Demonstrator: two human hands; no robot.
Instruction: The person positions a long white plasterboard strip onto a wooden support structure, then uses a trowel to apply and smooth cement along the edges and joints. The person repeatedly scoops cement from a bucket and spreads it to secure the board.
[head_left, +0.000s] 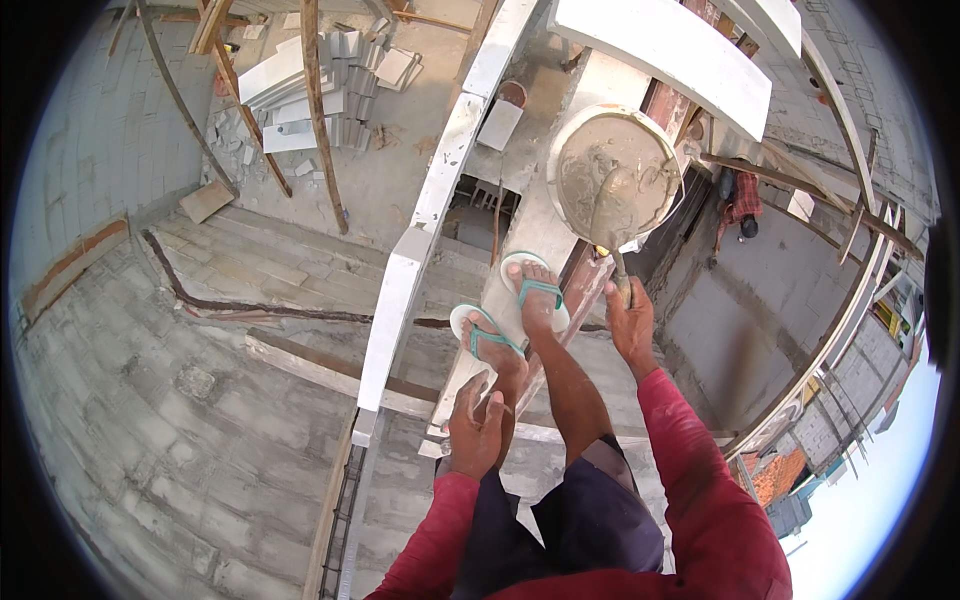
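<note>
My right hand (630, 322) is closed around the handle of a trowel (612, 215). The trowel's mortar-coated blade lies over the wet grey mortar (592, 160) inside a round white bucket (556, 190). That bucket stands on a narrow plank just beyond my feet. My left hand (476, 425) hangs beside my left leg, dusty, with its fingers apart and nothing in it.
I stand in sandals on a raised plank (462, 392) high above the floor. A white block wall top (405, 275) runs along the left. Stacked blocks (300, 90) lie below, among leaning wooden poles (322, 120). Another person (741, 195) is lower down at right.
</note>
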